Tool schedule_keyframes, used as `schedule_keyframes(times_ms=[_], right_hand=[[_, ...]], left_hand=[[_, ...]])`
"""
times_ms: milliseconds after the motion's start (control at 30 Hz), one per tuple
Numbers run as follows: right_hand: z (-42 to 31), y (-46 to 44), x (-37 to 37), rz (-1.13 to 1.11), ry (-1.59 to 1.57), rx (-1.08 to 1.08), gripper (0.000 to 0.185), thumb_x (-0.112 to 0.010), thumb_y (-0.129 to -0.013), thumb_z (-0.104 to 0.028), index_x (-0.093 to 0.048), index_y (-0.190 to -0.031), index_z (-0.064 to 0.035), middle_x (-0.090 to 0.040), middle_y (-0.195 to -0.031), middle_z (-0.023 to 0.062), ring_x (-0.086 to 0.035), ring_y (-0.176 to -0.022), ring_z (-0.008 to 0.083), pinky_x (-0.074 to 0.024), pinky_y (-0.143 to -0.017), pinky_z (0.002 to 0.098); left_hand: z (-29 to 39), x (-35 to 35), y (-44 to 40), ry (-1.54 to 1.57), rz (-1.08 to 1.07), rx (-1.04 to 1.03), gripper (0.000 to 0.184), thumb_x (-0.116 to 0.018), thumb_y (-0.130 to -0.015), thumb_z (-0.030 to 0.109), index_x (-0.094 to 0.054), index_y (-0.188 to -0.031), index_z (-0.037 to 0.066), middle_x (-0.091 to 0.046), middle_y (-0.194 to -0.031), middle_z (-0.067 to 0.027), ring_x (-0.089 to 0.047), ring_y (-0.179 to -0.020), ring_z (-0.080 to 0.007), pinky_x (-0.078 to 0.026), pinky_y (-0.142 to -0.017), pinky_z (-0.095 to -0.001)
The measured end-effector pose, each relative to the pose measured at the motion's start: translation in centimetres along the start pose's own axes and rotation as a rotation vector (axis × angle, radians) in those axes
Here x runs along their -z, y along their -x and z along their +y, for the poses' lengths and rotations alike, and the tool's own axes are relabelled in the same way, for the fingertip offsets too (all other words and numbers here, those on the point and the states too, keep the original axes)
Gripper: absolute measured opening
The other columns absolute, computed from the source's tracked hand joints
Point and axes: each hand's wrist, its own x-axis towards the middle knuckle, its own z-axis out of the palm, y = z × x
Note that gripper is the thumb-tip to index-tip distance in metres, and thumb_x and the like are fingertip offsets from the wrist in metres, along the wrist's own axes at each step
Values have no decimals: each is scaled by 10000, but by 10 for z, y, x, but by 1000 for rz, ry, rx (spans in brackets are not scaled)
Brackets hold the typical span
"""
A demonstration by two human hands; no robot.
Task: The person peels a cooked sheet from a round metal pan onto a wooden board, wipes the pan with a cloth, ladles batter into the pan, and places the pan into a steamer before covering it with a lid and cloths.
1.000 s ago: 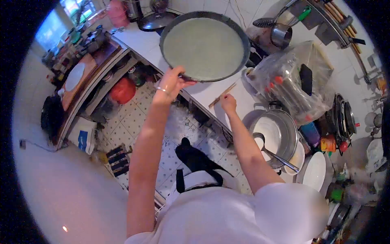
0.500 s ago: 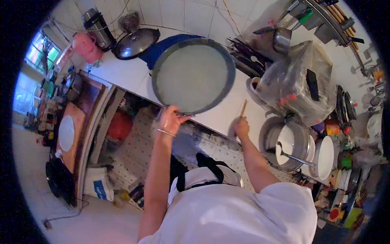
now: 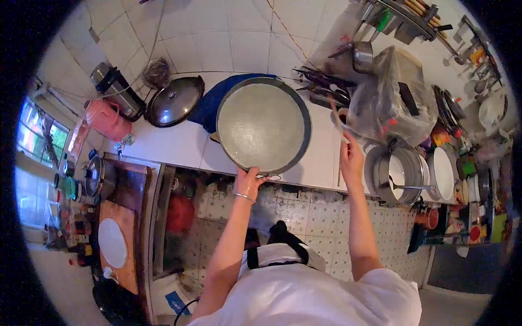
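A large round metal pan (image 3: 308, 127) stands on the white counter, with a pale, smooth layer (image 3: 262, 127) covering its bottom. My left hand (image 3: 248, 181) is closed on the pan's near rim, and a thin dark metal loop (image 3: 270, 177) sticks out beside its fingers. To the pan's right, my right hand (image 3: 352, 157) is wrapped round a slim wooden stick (image 3: 336, 115) that points up and away; its far end is blurred. A second thin line shows below that hand, and I cannot tell whether it is another stick.
Behind the pan lie a blue cloth (image 3: 209, 106) and a dark pan lid (image 3: 175, 101). A pink jug (image 3: 109, 120) and a thermos (image 3: 118, 89) stand at the left. On the right are a plastic-covered appliance (image 3: 391, 98), a metal pot (image 3: 402, 174) with a ladle and a white basin (image 3: 443, 174).
My right hand has risen from the counter's front edge and moved farther over the counter with the stick. My left hand stays on the pan rim. The whole view has shifted.
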Motion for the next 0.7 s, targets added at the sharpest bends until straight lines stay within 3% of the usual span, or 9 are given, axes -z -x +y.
schedule_keyframes(times_ms=[33, 133, 233, 400, 467, 533, 567, 633, 700], right_hand=[[-30, 2, 9, -143, -190, -42, 256, -498, -801, -78, -539, -1054, -64, -596, -777, 163, -581, -650, 310, -455, -603, 391], [-77, 7, 11, -214, -82, 98, 221, -495, -809, -79, -560, -1019, -70, -597, -730, 165, -585, -647, 303, -453, -589, 377], [-72, 2, 0, -198, 72, 48, 222, -488, -819, -104, -555, -1026, -59, -605, -801, 182, -593, -706, 324, -458, -612, 390], [-91, -17, -9, -142, 64, -7, 232, -483, -824, -126, -560, -1025, -41, -605, -840, 194, -595, -750, 332, -466, -647, 397], [-105, -37, -7, -50, -139, 156, 233, -481, -824, -129, -569, -1019, -36, -608, -833, 187, -594, -750, 332, -467, -653, 394], [-129, -56, -1, -1, -138, 268, 244, -491, -813, -129, -576, -1024, -40, -611, -841, 179, -596, -750, 326, -466, -655, 394], [-149, -62, 9, -112, -121, 303, 242, -500, -804, -107, -574, -1020, -28, -606, -836, 183, -595, -728, 316, -465, -645, 363], [-179, -63, 19, -217, -109, 343, 241, -510, -795, -86, -572, -1017, -17, -602, -832, 187, -593, -706, 306, -464, -635, 332], [-197, -59, 19, -374, -46, 628, 258, -516, -768, -71, -576, -1016, -37, -592, -780, 178, -582, -686, 323, -469, -617, 367]], left_hand=[[0, 0, -2, -74, 16, -67, 448, -469, -769, 4, -299, -1175, 89, -461, -1076, -130, -542, -868, -292, -523, -642, -388], [13, -19, 5, -162, 48, -129, 465, -463, -781, 1, -293, -1199, 113, -447, -1101, -108, -527, -864, -238, -508, -630, -347], [16, -19, 1, -338, 29, -170, 501, -480, -785, 7, -269, -1227, 118, -430, -1138, -106, -522, -911, -220, -509, -659, -334], [24, -29, 10, -288, 0, -239, 483, -518, -782, 26, -303, -1210, 83, -456, -1127, -101, -528, -935, -220, -510, -687, -333], [27, -26, 5, -309, -16, -261, 471, -522, -780, 24, -316, -1202, 68, -468, -1118, -101, -529, -943, -224, -509, -697, -343], [27, -19, -4, -503, -93, -438, 599, -487, -749, -29, -182, -1261, 36, -451, -1107, -138, -498, -952, -218, -456, -768, -295], [31, -17, -6, -505, -95, -440, 599, -487, -749, -29, -182, -1261, 36, -451, -1107, -138, -498, -952, -218, -456, -768, -295], [51, -26, -8, -573, -130, -391, 577, -488, -746, -35, -208, -1248, 15, -435, -1140, -140, -441, -1043, -216, -360, -903, -304], [50, -20, -28, -567, -137, -474, 581, -492, -740, -42, -217, -1249, 17, -433, -1140, -137, -438, -1039, -212, -359, -905, -305]])
